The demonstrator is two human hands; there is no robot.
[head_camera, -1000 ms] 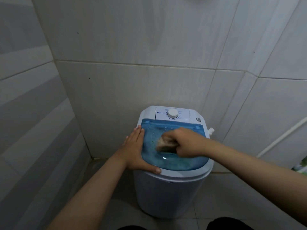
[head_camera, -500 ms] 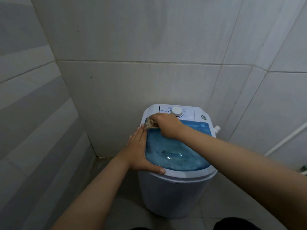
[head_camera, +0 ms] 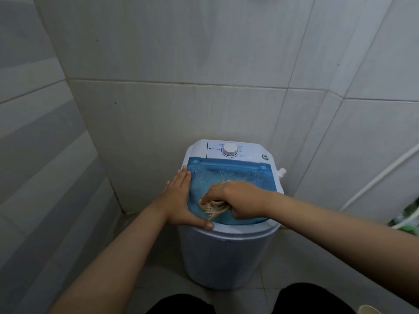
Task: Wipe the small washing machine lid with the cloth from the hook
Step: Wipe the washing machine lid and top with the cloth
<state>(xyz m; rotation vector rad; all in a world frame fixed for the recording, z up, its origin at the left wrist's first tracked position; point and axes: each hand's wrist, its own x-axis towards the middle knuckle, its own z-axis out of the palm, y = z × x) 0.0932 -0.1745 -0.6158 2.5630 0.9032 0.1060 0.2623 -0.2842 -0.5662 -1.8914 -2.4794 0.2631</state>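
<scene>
one small washing machine (head_camera: 229,252) stands at lower centre; its blue lid (head_camera: 238,177) runs hinge-edge toward the wall. right hand (head_camera: 238,198) grips one frayed cloth (head_camera: 213,208) on the lid's near-left part. left hand (head_camera: 179,200) lies flat (fingers extended) along the left rim.

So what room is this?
Probably a bathroom or wash corner: tiled walls all around, a small washing machine standing on the floor, and a white hose running along the wall.
</scene>
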